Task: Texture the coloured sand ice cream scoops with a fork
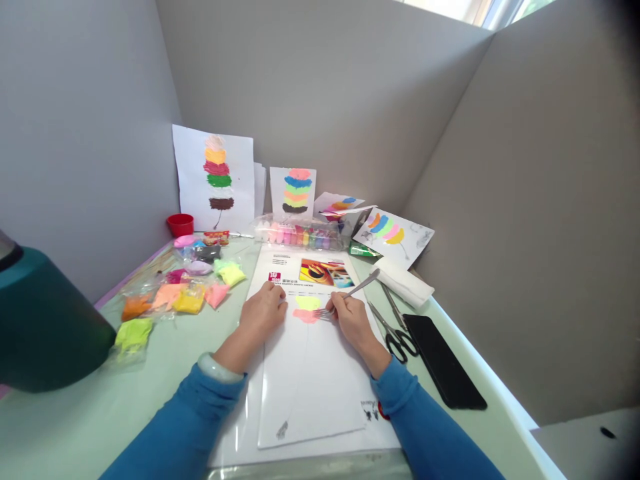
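Note:
My right hand [351, 320] is closed round a metal fork [361, 285], its handle pointing up to the right. The tines lie at the right edge of the clay patches on a white sheet [310, 393]. A yellow clay patch [307, 303] sits just above a pink-coral clay patch [304, 315]. A faint line runs down the sheet from them to a grey smudge near its lower edge. My left hand [264, 310] rests at the sheet's upper left, fingers curled in, with nothing visible in them. The sheet lies on a printed paper pack [270, 263].
On the left are several bags of coloured clay [189, 299], a red cup [180, 225] and a dark green bottle [45, 320]. Scissors [395, 333], a black phone [443, 360] and a white tissue roll [404, 281] lie right. Painted cards [215, 177] lean behind a bagged clay set [303, 235].

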`<state>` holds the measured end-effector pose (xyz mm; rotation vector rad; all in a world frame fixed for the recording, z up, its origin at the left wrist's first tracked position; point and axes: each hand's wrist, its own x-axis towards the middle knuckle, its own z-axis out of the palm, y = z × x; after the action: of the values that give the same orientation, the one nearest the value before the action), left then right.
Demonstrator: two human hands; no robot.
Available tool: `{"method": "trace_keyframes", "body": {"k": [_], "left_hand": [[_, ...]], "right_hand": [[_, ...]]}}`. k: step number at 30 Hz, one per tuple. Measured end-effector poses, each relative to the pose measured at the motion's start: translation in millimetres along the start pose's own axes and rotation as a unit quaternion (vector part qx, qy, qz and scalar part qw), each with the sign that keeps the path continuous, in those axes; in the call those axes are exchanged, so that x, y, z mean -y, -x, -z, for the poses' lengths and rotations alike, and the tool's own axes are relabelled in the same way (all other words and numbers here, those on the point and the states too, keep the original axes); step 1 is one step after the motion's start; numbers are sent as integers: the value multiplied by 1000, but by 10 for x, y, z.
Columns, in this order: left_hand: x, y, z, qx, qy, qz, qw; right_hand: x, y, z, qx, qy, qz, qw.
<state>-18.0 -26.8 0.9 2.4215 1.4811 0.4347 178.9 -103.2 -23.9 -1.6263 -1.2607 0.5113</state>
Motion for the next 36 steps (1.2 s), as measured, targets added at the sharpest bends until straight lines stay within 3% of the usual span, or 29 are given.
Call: {"method": "trace_keyframes", "body": {"k": [9, 13, 18, 26, 33, 36], "left_hand": [[-12, 1, -11, 1, 0, 1, 1000], [-18, -2, -9, 1, -2, 7, 1000], [-16, 5, -4, 2, 0, 1, 1000], [1, -4, -28, -9, -6, -2, 1000], [14, -6, -36, -4, -2, -3, 1000], [11, -6, -31, -2, -6, -1, 1000]], "right_hand": [[12, 11, 12, -11, -38, -3, 999], [17, 9, -7, 8, -11, 11, 1000], [4, 8, 33, -21, 19, -5, 1000], [27, 25, -8, 10, -6, 13, 1000], [30, 27, 31, -29, 14, -3, 999], [27, 30, 20, -15, -7, 10, 1000]]}}
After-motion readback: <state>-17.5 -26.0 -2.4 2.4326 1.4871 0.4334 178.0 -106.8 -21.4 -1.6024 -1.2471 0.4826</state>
